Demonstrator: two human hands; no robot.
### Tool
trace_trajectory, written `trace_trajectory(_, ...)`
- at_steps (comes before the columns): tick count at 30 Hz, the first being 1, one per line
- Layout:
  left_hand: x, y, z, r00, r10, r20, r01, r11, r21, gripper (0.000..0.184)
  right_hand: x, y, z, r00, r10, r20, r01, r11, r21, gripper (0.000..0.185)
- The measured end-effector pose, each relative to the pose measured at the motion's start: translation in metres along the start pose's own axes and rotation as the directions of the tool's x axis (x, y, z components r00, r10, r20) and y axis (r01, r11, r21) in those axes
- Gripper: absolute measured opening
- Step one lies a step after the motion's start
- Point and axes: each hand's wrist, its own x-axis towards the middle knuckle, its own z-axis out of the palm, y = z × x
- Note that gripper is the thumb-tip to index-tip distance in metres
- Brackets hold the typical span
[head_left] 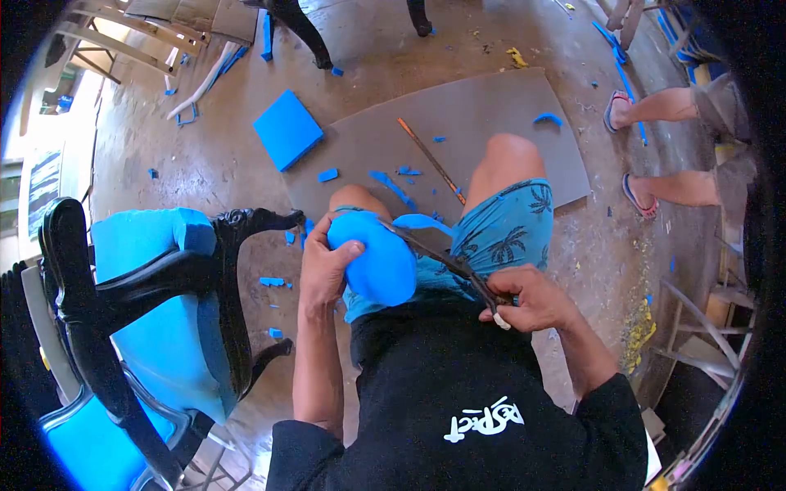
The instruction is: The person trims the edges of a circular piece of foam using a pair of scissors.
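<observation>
A rounded piece of blue foam [378, 268] is over my lap, and my left hand [321, 266] grips it with the thumb on top and the fingers around its left edge. My right hand [536, 299] is closed around the handles of dark scissors [449, 260]. The blades reach to the upper right edge of the foam. Just beyond the blades a thin blue foam strip [424, 222] lies above my thigh; whether it is still joined to the piece I cannot tell.
A black-framed chair with blue foam padding [155, 315] stands close on my left. Ahead, a cardboard sheet [508, 102] carries foam scraps and an orange stick [430, 159]. A square blue foam block [288, 129] overlaps its left edge. Another person's legs [675, 106] are at right.
</observation>
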Motion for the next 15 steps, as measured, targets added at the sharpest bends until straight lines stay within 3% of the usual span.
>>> trace_trajectory(7, 0.0009, 0.0069, 0.0008, 0.984, 0.179, -0.012, -0.177, 0.979, 0.103, 0.053, -0.0022, -0.0014, -0.0076, 0.996, -0.019, 0.091, 0.027, 0.996, -0.082, 0.044)
trace_trajectory(14, -0.0026, 0.0115, 0.0063, 0.973, 0.222, 0.056, -0.229, 0.950, 0.214, 0.050, -0.0023, -0.0038, -0.0055, 0.997, -0.040, 0.067, 0.042, 0.998, -0.041, 0.045)
trace_trajectory(15, -0.0025, 0.0114, 0.0068, 0.973, 0.222, 0.057, -0.229, 0.950, 0.214, 0.050, -0.0022, -0.0041, -0.0054, 0.998, -0.025, 0.061, 0.027, 0.999, -0.034, 0.038)
